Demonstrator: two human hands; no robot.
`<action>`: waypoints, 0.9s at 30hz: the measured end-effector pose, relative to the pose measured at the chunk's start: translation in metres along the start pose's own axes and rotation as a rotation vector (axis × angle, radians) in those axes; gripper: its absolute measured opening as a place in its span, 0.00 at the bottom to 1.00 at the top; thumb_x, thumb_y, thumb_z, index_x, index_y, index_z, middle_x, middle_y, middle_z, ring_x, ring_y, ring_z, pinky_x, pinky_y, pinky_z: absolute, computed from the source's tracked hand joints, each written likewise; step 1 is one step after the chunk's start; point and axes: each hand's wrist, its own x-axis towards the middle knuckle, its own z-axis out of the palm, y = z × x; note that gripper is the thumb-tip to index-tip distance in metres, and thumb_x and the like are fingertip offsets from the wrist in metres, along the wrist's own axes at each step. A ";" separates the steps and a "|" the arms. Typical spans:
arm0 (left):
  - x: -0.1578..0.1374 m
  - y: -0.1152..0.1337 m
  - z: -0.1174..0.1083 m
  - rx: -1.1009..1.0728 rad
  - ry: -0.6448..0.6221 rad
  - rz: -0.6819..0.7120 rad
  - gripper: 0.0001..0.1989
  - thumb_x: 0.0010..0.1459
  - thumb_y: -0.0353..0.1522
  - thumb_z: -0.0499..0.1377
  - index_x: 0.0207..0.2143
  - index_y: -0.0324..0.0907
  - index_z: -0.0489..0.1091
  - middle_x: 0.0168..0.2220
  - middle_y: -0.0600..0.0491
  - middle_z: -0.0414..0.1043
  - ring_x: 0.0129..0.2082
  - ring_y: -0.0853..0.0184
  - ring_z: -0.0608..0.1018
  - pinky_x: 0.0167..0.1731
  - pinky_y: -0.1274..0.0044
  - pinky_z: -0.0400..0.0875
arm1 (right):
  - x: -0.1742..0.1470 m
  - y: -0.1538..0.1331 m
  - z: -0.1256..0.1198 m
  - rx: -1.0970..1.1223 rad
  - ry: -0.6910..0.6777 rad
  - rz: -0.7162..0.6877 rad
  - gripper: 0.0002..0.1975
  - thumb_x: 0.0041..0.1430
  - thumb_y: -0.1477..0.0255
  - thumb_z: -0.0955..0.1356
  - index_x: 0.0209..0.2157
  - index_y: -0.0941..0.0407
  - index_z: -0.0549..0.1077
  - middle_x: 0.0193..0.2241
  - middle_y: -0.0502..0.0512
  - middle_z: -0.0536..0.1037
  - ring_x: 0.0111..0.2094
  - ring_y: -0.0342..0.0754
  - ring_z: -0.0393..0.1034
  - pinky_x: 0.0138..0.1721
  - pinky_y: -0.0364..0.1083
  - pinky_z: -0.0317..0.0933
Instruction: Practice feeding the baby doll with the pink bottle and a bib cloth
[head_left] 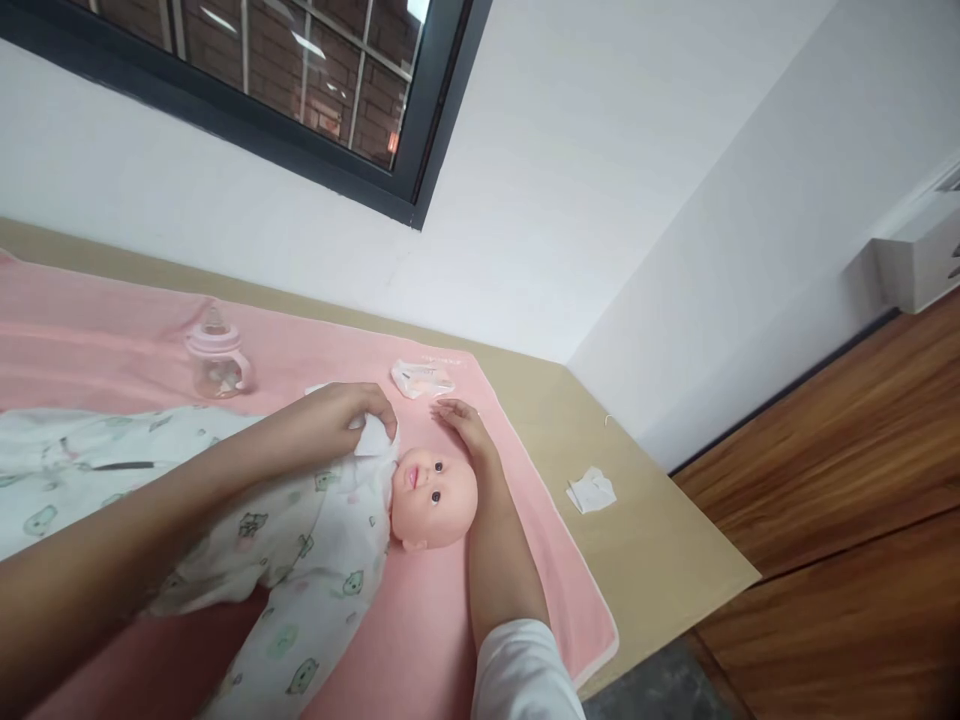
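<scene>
A baby doll (435, 498) lies on its back, dressed in a white outfit (315, 540) with small green animal prints. My left hand (356, 410) rests at the doll's upper chest, close to its neck. Its fingers are curled onto a white piece of tissue (373, 438), partly covered by the hand. Beyond the doll's head, my right hand (465, 425) is open, its fingers stretched out and holding nothing. The right forearm passes along the top of the head, very close to it.
A pink mat (427, 620) covers much of the wooden table (660, 530). On the mat stand a pink-capped baby bottle (216, 355) and a small clear plastic packet (421, 378). Crumpled white tissue (591, 490) lies at the right. Walls and a dark-framed window (416, 185) border the table.
</scene>
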 end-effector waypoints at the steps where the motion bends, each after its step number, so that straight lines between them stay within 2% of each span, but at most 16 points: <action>1: -0.001 -0.001 -0.005 -0.005 0.023 0.010 0.24 0.39 0.24 0.47 0.34 0.46 0.76 0.44 0.55 0.76 0.45 0.61 0.77 0.45 0.74 0.70 | -0.001 -0.006 0.001 -0.009 -0.008 0.004 0.19 0.43 0.64 0.76 0.39 0.55 0.77 0.38 0.53 0.82 0.42 0.48 0.76 0.59 0.54 0.64; 3: -0.007 0.001 -0.019 0.018 0.049 0.021 0.22 0.40 0.25 0.47 0.33 0.46 0.76 0.50 0.55 0.74 0.49 0.60 0.76 0.44 0.74 0.71 | -0.004 -0.025 0.002 -0.045 -0.006 -0.023 0.19 0.44 0.64 0.76 0.39 0.56 0.77 0.38 0.54 0.82 0.42 0.48 0.76 0.57 0.54 0.65; 5: -0.016 0.004 -0.037 0.072 0.058 0.018 0.21 0.42 0.24 0.47 0.33 0.46 0.76 0.57 0.57 0.69 0.55 0.58 0.73 0.44 0.74 0.72 | -0.009 -0.053 0.004 -0.108 0.016 -0.113 0.17 0.46 0.64 0.75 0.39 0.55 0.77 0.41 0.54 0.81 0.43 0.48 0.76 0.56 0.52 0.66; 8: -0.032 0.008 -0.060 0.155 0.071 0.052 0.23 0.45 0.23 0.46 0.33 0.48 0.77 0.63 0.62 0.62 0.61 0.59 0.68 0.54 0.69 0.69 | -0.024 -0.102 0.016 -0.227 0.002 -0.282 0.15 0.52 0.63 0.73 0.41 0.54 0.77 0.49 0.55 0.79 0.48 0.48 0.74 0.56 0.51 0.65; 10: -0.039 0.006 -0.068 0.216 0.081 0.088 0.24 0.47 0.22 0.45 0.34 0.50 0.77 0.66 0.65 0.59 0.63 0.60 0.65 0.62 0.64 0.62 | -0.039 -0.133 0.032 -0.316 -0.090 -0.372 0.16 0.56 0.62 0.72 0.45 0.53 0.76 0.50 0.56 0.78 0.50 0.48 0.73 0.57 0.52 0.65; 13: -0.041 -0.002 -0.067 0.303 0.061 0.119 0.25 0.48 0.23 0.47 0.37 0.56 0.78 0.69 0.71 0.51 0.68 0.58 0.58 0.65 0.59 0.56 | -0.067 -0.164 0.068 -0.526 -0.278 -0.551 0.17 0.58 0.65 0.72 0.49 0.50 0.75 0.54 0.55 0.75 0.58 0.48 0.68 0.61 0.52 0.61; 16: -0.035 -0.009 -0.061 0.337 0.021 0.115 0.23 0.49 0.25 0.50 0.38 0.56 0.79 0.71 0.70 0.47 0.71 0.54 0.52 0.66 0.58 0.54 | -0.093 -0.175 0.105 -0.758 -0.446 -0.658 0.18 0.59 0.67 0.72 0.51 0.46 0.74 0.60 0.53 0.69 0.63 0.48 0.62 0.64 0.53 0.58; 19: -0.031 -0.008 -0.058 0.352 -0.014 0.108 0.22 0.50 0.26 0.51 0.38 0.55 0.79 0.72 0.68 0.45 0.71 0.53 0.50 0.66 0.57 0.53 | -0.107 -0.173 0.128 -0.944 -0.480 -0.689 0.14 0.62 0.68 0.70 0.50 0.45 0.75 0.63 0.52 0.65 0.65 0.49 0.58 0.63 0.54 0.60; 24: -0.031 -0.004 -0.062 0.321 -0.037 0.088 0.23 0.49 0.25 0.50 0.38 0.53 0.79 0.72 0.69 0.42 0.72 0.56 0.49 0.67 0.60 0.52 | -0.107 -0.165 0.135 -1.039 -0.432 -0.738 0.09 0.63 0.68 0.69 0.45 0.49 0.76 0.63 0.53 0.65 0.64 0.50 0.58 0.61 0.54 0.63; 27: -0.032 -0.005 -0.065 0.285 -0.019 0.070 0.25 0.50 0.25 0.50 0.41 0.55 0.79 0.72 0.69 0.42 0.72 0.58 0.49 0.67 0.62 0.52 | -0.103 -0.163 0.133 -1.059 -0.399 -0.747 0.05 0.64 0.69 0.68 0.41 0.50 0.76 0.62 0.54 0.66 0.64 0.51 0.59 0.60 0.55 0.63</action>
